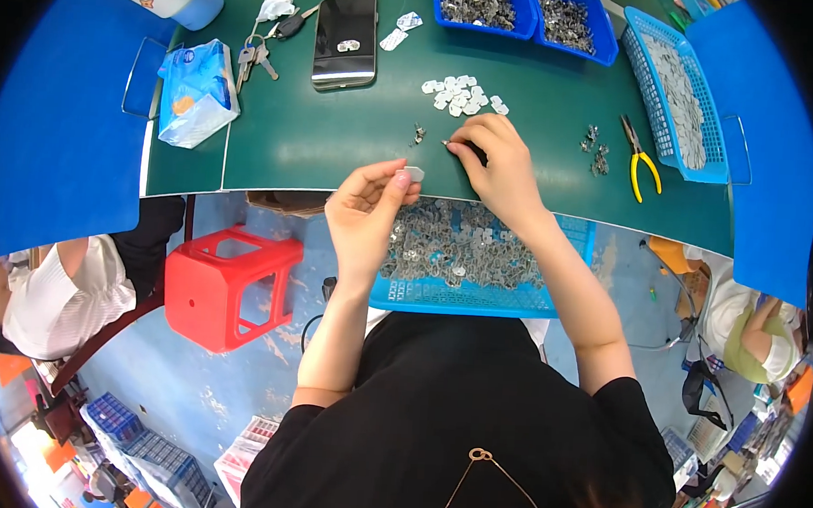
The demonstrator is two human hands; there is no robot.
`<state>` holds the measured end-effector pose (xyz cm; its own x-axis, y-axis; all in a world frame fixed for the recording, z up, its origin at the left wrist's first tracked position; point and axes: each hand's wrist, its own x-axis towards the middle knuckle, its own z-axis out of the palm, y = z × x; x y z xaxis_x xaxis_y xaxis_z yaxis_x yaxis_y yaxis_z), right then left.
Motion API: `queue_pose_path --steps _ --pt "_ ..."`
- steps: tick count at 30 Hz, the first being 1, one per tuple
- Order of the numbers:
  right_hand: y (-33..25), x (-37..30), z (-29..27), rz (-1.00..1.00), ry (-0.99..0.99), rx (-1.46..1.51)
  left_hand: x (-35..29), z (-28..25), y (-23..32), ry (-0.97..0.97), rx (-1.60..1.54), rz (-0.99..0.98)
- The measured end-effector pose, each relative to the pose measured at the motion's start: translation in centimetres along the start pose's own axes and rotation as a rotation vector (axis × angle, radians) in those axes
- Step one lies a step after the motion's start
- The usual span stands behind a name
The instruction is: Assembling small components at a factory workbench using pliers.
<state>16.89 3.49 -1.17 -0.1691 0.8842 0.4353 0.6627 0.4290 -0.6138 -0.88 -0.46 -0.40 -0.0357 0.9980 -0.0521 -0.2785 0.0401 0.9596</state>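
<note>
Between the thumb and fingers of my left hand (373, 197) is a small white plate (413, 174), held just over the table's near edge. My right hand (496, 162) pinches a tiny metal piece (447, 143) close above the green tabletop (320, 148). A few small metal clips (418, 135) lie between the two hands. Beyond my right hand a loose pile of white plates (461, 94) is spread on the table. Below the table edge, a blue basket (464, 300) in front of my body holds many metal-and-white pieces.
Two blue bins (528, 30) of metal parts stand at the back. Right are a blue basket (683, 144) of white plates, yellow-handled pliers (643, 170) and metal clips (599, 160). Left are a phone (345, 58), keys (256, 59), a tissue pack (194, 96) and a red stool (211, 290).
</note>
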Motion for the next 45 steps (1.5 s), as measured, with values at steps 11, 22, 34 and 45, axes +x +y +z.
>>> queue_pose_path --steps 11,22,34,45 --pt "-1.3 -0.3 -1.5 0.47 0.1 0.669 2.2 2.7 1.0 -0.014 -0.033 -0.111" --pt "-1.7 0.0 -2.8 0.451 0.252 0.797 3.2 4.8 0.8 -0.082 -0.005 -0.179" --pt "-2.7 0.5 -4.3 -0.099 0.222 0.055 2.4 6.2 0.5 -0.118 0.056 -0.053" --pt "-2.3 0.0 -5.2 -0.075 0.223 0.066 2.3 6.8 0.8 -0.13 0.027 -0.095"
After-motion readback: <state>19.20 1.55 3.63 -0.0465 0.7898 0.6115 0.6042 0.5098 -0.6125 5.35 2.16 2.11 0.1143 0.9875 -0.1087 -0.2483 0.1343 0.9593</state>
